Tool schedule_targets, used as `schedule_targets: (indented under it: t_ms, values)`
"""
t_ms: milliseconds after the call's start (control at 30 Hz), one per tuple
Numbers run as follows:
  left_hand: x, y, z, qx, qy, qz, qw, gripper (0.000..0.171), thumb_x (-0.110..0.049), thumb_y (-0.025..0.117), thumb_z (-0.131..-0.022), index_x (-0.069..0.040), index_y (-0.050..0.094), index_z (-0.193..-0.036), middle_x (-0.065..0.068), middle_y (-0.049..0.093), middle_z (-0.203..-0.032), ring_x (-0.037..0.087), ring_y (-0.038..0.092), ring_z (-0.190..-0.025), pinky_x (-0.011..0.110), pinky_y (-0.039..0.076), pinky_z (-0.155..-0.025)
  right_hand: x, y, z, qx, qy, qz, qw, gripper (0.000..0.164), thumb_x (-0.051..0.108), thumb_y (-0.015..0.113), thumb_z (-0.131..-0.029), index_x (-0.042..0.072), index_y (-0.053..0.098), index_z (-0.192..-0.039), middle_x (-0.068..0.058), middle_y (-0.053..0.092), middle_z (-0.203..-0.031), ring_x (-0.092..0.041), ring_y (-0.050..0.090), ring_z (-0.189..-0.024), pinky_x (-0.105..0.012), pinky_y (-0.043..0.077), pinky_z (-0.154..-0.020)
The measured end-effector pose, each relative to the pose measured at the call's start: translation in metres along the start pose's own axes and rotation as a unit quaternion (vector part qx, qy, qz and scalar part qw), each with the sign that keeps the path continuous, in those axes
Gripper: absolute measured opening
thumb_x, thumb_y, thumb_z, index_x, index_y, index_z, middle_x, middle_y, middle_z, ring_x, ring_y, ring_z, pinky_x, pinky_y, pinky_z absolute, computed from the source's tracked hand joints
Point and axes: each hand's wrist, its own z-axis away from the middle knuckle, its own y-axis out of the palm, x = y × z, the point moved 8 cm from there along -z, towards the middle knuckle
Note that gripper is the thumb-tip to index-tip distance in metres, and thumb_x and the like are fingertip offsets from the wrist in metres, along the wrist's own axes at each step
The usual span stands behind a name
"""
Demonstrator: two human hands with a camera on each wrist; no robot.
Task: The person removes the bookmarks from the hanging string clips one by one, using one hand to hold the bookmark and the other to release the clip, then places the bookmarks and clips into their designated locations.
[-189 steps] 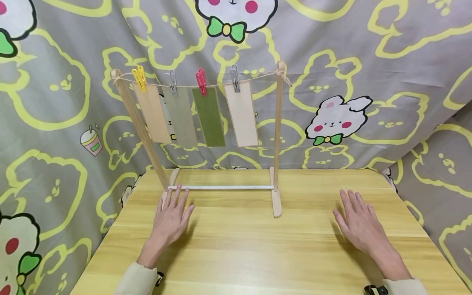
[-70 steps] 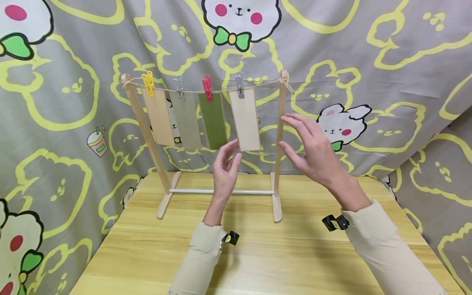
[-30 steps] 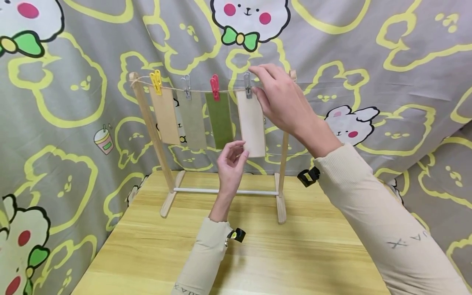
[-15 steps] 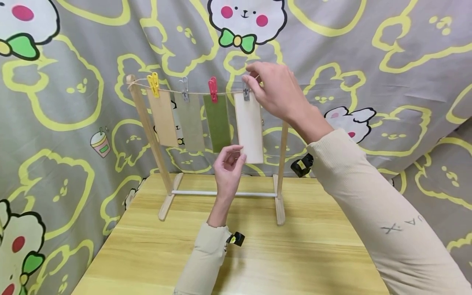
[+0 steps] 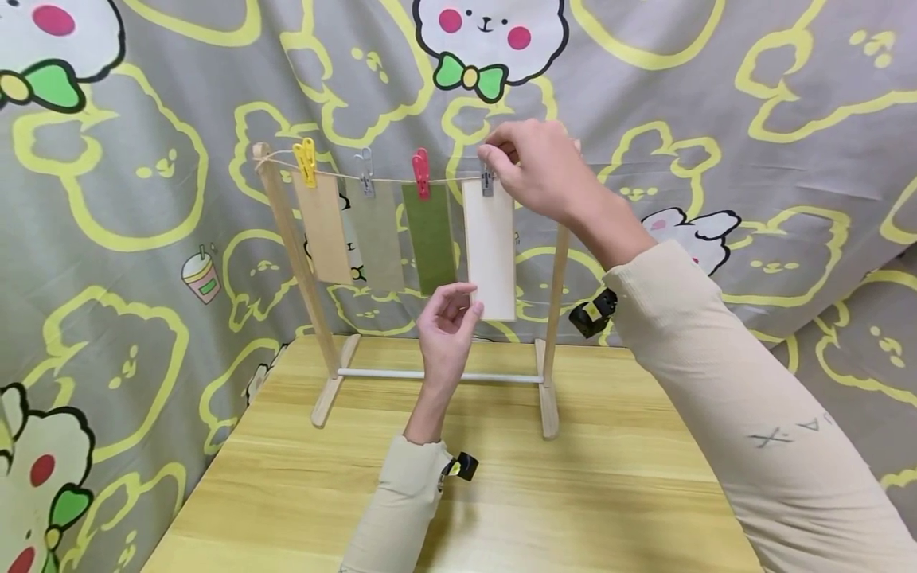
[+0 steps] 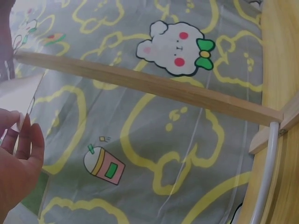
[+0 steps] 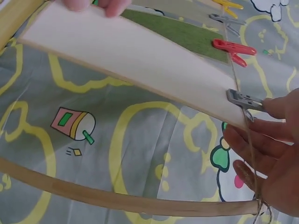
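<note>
A white rectangular card hangs from a string, held by a grey clothespin. My right hand pinches that clothespin's upper end between thumb and finger; the right wrist view shows the thumb on the clothespin and the other fingers behind the string. Lower down, my left hand pinches the card's lower left edge, and the left wrist view has thumb and fingers meeting on the card. Left of it hang a green card, a grey-green card and a tan card.
Red, pale grey and yellow clothespins grip the other cards. The string spans a wooden stand with a white crossbar, on a wood-grain table. A patterned curtain hangs behind.
Both hands have left the table and stand's post: the left came up to the white card's lower edge, the right rose to the grey clothespin. The card now hangs slightly lower.
</note>
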Motion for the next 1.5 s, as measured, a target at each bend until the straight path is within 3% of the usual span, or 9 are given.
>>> schedule_targets:
  t_ms: [200, 433, 767, 967, 1233, 1500]
  values:
    - [0.000, 0.000, 0.000, -0.001, 0.001, 0.008, 1.0000, 0.028, 0.018, 0.068, -0.087, 0.017, 0.061, -0.114, 0.011, 0.067, -0.105, 0.020, 0.064, -0.091, 0.026, 0.058, -0.083, -0.004, -0.005, 0.001, 0.013, 0.028, -0.054, 0.998, 0.034, 0.027, 0.057, -0.106, 0.003, 0.071, -0.125, -0.009, 0.072, -0.115, -0.016, 0.066, -0.103, -0.032, 0.055, -0.091]
    - [0.001, -0.001, -0.002, 0.003, 0.003, 0.010, 0.9999, 0.027, 0.017, 0.068, -0.087, 0.018, 0.061, -0.113, 0.012, 0.067, -0.104, 0.020, 0.064, -0.092, 0.028, 0.059, -0.086, -0.005, -0.010, -0.001, -0.001, 0.044, -0.059, 0.997, 0.031, 0.027, 0.059, -0.103, 0.005, 0.074, -0.118, -0.004, 0.072, -0.105, -0.012, 0.064, -0.093, -0.025, 0.052, -0.082]
    - [-0.002, -0.006, -0.006, -0.009, -0.001, 0.004, 1.0000, 0.027, 0.020, 0.068, -0.085, 0.018, 0.062, -0.112, 0.016, 0.068, -0.108, 0.019, 0.067, -0.096, 0.030, 0.060, -0.087, -0.006, -0.014, -0.004, -0.069, 0.036, -0.108, 0.991, 0.023, 0.020, 0.063, -0.100, 0.003, 0.077, -0.109, -0.008, 0.072, -0.096, -0.014, 0.064, -0.084, -0.023, 0.052, -0.077]
    - [0.001, -0.006, -0.005, -0.008, -0.011, -0.001, 0.9999, 0.027, 0.019, 0.070, -0.085, 0.017, 0.064, -0.112, 0.020, 0.069, -0.107, 0.019, 0.067, -0.095, 0.029, 0.061, -0.085, -0.005, -0.023, -0.003, -0.119, 0.039, -0.089, 0.988, 0.022, 0.019, 0.063, -0.101, 0.006, 0.079, -0.108, -0.007, 0.075, -0.096, -0.011, 0.064, -0.080, -0.021, 0.050, -0.073]
    - [0.004, -0.012, -0.002, -0.014, -0.020, 0.001, 0.9997, 0.028, 0.020, 0.069, -0.085, 0.017, 0.064, -0.112, 0.017, 0.070, -0.108, 0.019, 0.068, -0.096, 0.031, 0.061, -0.087, -0.002, -0.026, -0.003, -0.142, 0.023, -0.089, 0.986, 0.020, 0.018, 0.064, -0.101, 0.008, 0.079, -0.109, -0.005, 0.076, -0.100, -0.010, 0.069, -0.090, -0.020, 0.053, -0.083]
    - [0.004, -0.015, 0.000, -0.016, -0.018, 0.002, 0.9997, 0.028, 0.021, 0.069, -0.084, 0.017, 0.064, -0.111, 0.021, 0.069, -0.108, 0.019, 0.068, -0.096, 0.032, 0.061, -0.087, 0.004, -0.035, 0.004, -0.159, -0.014, -0.138, 0.977, 0.023, 0.018, 0.065, -0.102, 0.001, 0.074, -0.116, -0.009, 0.072, -0.103, -0.011, 0.065, -0.092, -0.020, 0.051, -0.097]
